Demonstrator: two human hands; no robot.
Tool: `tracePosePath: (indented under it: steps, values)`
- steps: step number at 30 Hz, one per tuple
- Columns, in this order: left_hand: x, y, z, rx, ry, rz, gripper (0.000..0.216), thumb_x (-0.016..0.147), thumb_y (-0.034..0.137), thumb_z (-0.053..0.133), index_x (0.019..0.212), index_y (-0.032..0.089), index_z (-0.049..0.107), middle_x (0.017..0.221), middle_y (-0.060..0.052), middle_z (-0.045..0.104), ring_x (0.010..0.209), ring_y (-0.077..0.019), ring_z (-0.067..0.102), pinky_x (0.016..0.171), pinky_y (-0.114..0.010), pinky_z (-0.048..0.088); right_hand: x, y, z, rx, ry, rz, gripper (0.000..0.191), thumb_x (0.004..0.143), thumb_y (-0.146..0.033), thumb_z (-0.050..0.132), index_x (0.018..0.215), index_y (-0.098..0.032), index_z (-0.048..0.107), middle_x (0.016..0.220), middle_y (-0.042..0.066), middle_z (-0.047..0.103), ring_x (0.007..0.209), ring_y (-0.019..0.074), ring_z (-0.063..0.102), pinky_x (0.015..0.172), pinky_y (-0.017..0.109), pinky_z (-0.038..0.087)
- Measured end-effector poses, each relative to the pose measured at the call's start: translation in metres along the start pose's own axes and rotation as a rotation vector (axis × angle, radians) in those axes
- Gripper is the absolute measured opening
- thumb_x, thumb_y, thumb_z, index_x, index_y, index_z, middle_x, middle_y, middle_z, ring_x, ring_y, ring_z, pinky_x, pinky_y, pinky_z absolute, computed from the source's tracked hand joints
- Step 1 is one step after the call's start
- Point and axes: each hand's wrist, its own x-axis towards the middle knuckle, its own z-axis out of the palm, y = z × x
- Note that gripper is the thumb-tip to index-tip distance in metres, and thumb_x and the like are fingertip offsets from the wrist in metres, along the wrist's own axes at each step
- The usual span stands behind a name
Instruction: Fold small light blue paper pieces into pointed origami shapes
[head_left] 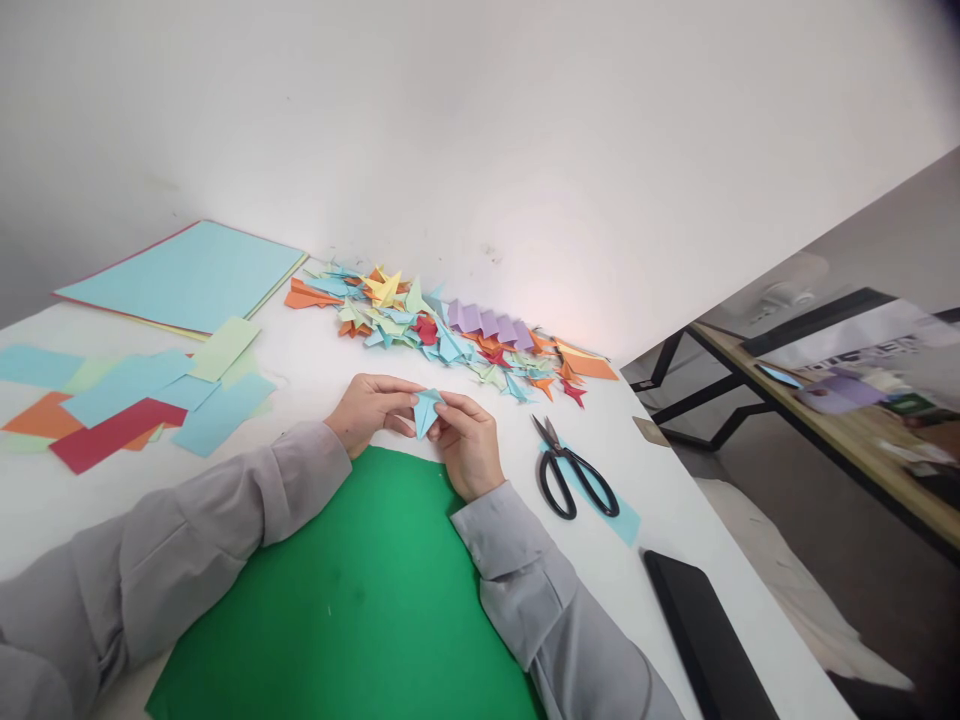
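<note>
Grey sleeves (pixel 202 530), near, lead to left hand (pixel 371 408) and right hand (pixel 471 445), fingertips pinched together on one blue paper (pixel 426 410), seemingly part-folded, at the far edge of the green sheet (pixel 345 600); folded pieces (pixel 450 347) lie heaped far, flat slips (pixel 139 390) left, unfolded.

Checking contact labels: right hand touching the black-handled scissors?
Apart. The head view shows bare white tabletop between the right hand and the scissors.

White wall (pixel 480 130), white table (pixel 675 515), black-framed wooden desk (pixel 855 440), grey floor (pixel 795 520)
</note>
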Motion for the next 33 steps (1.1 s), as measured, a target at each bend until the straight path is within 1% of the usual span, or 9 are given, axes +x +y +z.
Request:
tracePosePath:
  steps: [6,11,15,19,22,25,28,31,33]
  values:
    - [0.000,0.000,-0.001,-0.008,0.010,-0.006,0.019,0.058,0.015,0.069,0.075,0.008,0.068,0.054,-0.004,0.064,0.047,-0.0129,0.060,0.042,-0.023,0.052,0.000,0.001,0.000,0.006,0.016,-0.017,0.015,0.055,-0.014,0.066,0.070,-0.017,0.068,0.044,-0.005,0.057,0.038,0.0082,0.048,0.040,0.022,0.035]
    - [0.000,0.001,-0.002,-0.010,0.011,-0.010,0.013,0.059,0.011,0.066,0.072,0.008,0.067,0.051,-0.003,0.062,0.045,-0.0119,0.058,0.043,-0.023,0.051,-0.001,0.002,0.000,-0.038,0.011,-0.035,0.010,0.056,-0.014,0.066,0.065,-0.016,0.069,0.043,-0.004,0.056,0.039,0.0085,0.047,0.041,0.023,0.035]
    - [0.000,0.000,-0.002,-0.016,0.027,-0.009,0.014,0.060,0.011,0.066,0.073,0.007,0.066,0.055,-0.004,0.063,0.047,-0.0124,0.059,0.044,-0.024,0.051,-0.001,0.002,0.000,-0.079,0.016,-0.073,0.008,0.057,-0.014,0.065,0.063,-0.017,0.069,0.042,-0.003,0.056,0.039,0.0088,0.047,0.043,0.023,0.034]
    - [0.002,-0.001,-0.001,-0.055,-0.017,-0.020,0.025,0.065,0.018,0.065,0.087,0.009,0.062,0.060,-0.004,0.063,0.051,-0.0128,0.060,0.046,-0.025,0.051,-0.001,0.003,-0.001,-0.139,0.048,-0.116,0.008,0.059,-0.015,0.064,0.064,-0.017,0.070,0.041,-0.004,0.055,0.040,0.0091,0.047,0.044,0.023,0.035]
    - [0.003,-0.004,-0.002,-0.012,-0.078,0.015,0.026,0.067,0.029,0.066,0.082,0.009,0.062,0.062,-0.004,0.062,0.053,-0.0119,0.060,0.047,-0.023,0.049,-0.002,0.004,-0.002,-0.197,0.035,-0.152,0.008,0.061,-0.016,0.064,0.066,-0.018,0.070,0.042,-0.004,0.055,0.041,0.0093,0.047,0.045,0.024,0.036]
    - [0.005,-0.009,-0.003,0.076,-0.073,0.074,0.029,0.060,0.030,0.072,0.078,0.009,0.063,0.061,-0.003,0.061,0.051,-0.0106,0.057,0.046,-0.023,0.048,-0.003,0.004,-0.001,-0.251,0.001,-0.190,0.007,0.063,-0.017,0.063,0.065,-0.018,0.070,0.043,-0.004,0.056,0.041,0.0093,0.047,0.045,0.024,0.037]
    - [0.004,-0.010,-0.003,0.112,-0.058,0.101,0.031,0.056,0.029,0.074,0.077,0.010,0.064,0.060,-0.002,0.061,0.050,-0.0101,0.056,0.046,-0.023,0.047,-0.004,0.004,-0.001,-0.287,0.005,-0.193,0.007,0.064,-0.019,0.062,0.067,-0.018,0.069,0.043,-0.005,0.054,0.041,0.0094,0.047,0.045,0.024,0.037]
    - [0.003,-0.008,-0.002,0.123,-0.042,0.125,0.032,0.054,0.026,0.075,0.079,0.009,0.064,0.060,-0.002,0.062,0.051,-0.0098,0.056,0.047,-0.023,0.048,-0.003,0.003,-0.001,-0.266,0.011,-0.158,0.017,0.063,-0.021,0.064,0.079,-0.019,0.068,0.045,-0.006,0.054,0.040,0.0095,0.047,0.045,0.024,0.039]
    - [0.002,-0.007,-0.001,0.120,-0.031,0.136,0.034,0.053,0.025,0.076,0.080,0.009,0.063,0.060,-0.002,0.062,0.052,-0.0102,0.057,0.048,-0.023,0.048,-0.002,0.003,-0.003,-0.221,-0.006,-0.128,0.021,0.062,-0.021,0.064,0.083,-0.018,0.066,0.047,-0.006,0.056,0.042,0.0097,0.049,0.046,0.024,0.039]
